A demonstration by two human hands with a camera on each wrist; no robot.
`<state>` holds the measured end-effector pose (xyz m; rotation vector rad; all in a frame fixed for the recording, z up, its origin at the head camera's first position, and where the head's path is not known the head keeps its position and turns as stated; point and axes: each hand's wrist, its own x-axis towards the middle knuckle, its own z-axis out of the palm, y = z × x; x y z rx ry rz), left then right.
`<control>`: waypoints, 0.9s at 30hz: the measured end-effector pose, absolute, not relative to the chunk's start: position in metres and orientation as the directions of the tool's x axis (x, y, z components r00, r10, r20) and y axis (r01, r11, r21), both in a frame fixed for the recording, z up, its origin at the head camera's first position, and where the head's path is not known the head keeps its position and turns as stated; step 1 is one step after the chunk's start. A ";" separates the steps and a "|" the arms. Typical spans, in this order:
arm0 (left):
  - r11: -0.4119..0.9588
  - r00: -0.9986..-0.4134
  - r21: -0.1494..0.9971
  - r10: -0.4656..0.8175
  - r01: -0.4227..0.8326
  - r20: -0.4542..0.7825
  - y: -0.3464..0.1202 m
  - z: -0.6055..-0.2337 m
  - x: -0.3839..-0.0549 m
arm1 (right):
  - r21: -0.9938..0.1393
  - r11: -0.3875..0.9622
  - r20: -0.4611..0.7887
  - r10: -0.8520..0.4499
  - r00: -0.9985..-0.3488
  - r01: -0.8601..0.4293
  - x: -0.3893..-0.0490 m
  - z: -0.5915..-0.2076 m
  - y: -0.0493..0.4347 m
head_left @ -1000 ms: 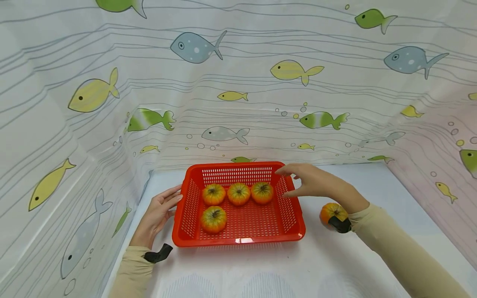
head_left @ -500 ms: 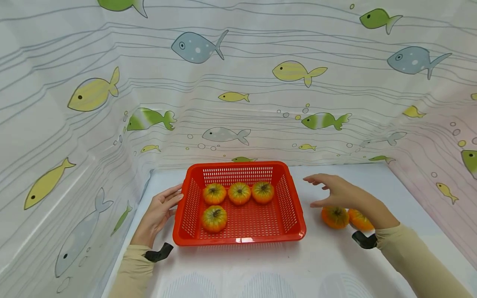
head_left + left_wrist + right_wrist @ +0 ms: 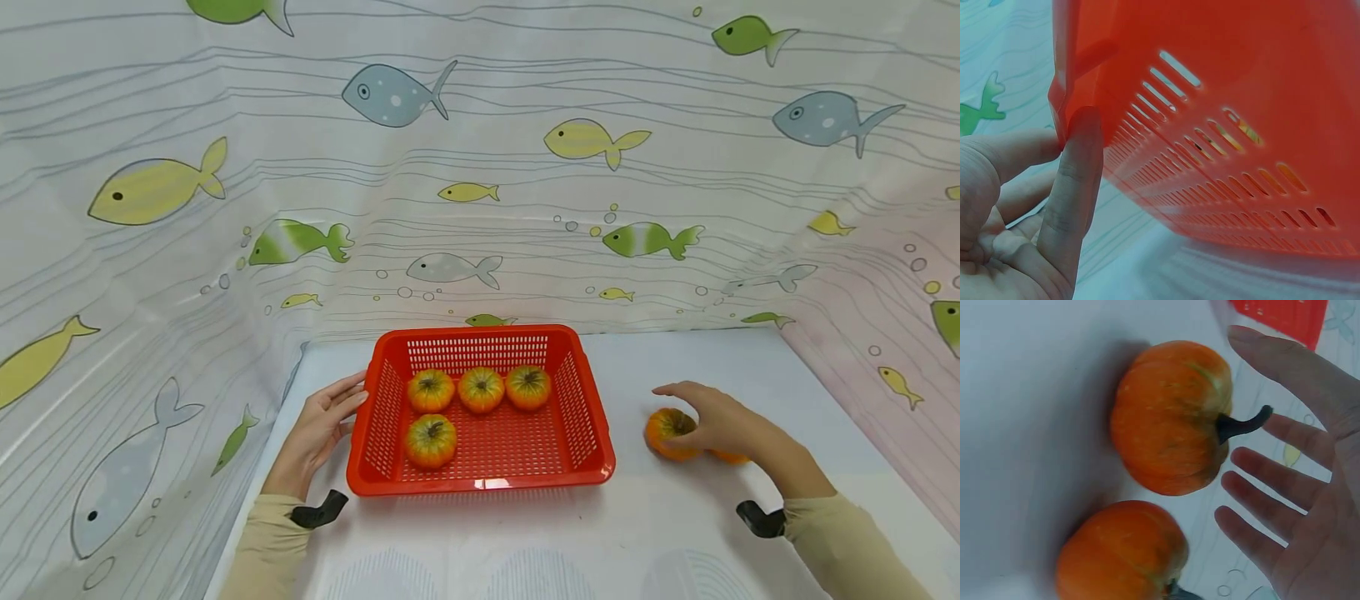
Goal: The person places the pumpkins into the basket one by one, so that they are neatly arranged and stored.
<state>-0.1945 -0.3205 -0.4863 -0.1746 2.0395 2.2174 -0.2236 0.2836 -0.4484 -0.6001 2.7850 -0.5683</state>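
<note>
A red plastic basket holds several small orange-green pumpkins. My left hand is at its left side, straight fingertips touching the rim; the left wrist view has those fingers against the basket's outer edge. To the right of the basket, my right hand is spread over a loose pumpkin and hides part of it. Seen from the right wrist, that pumpkin has its dark stem pointing at the palm, with thumb and fingers apart around the stem. A second loose pumpkin lies beside it.
All this stands on a white table. A curtain with printed fish rises close behind the table and along both sides. The basket's right wall lies between the loose pumpkins and those inside.
My right hand has moved from the basket's right rim rightward and down to the loose pumpkins. The left hand and the basket have stayed put.
</note>
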 end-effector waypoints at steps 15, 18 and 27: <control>-0.107 -0.986 0.981 0.026 -0.164 -0.162 -0.320 -0.488 -0.196 | -0.397 0.851 -0.114 -0.418 -0.901 -0.344 -0.213 -0.471 0.295; -0.106 -0.986 0.981 0.023 -0.165 -0.163 -0.320 -0.488 -0.196 | -0.406 0.850 -0.115 -0.413 -0.903 -0.337 -0.212 -0.472 0.295; -0.103 -0.988 0.982 0.028 -0.156 -0.154 -0.320 -0.488 -0.195 | -0.410 0.853 -0.090 -0.389 -0.917 -0.322 -0.214 -0.479 0.296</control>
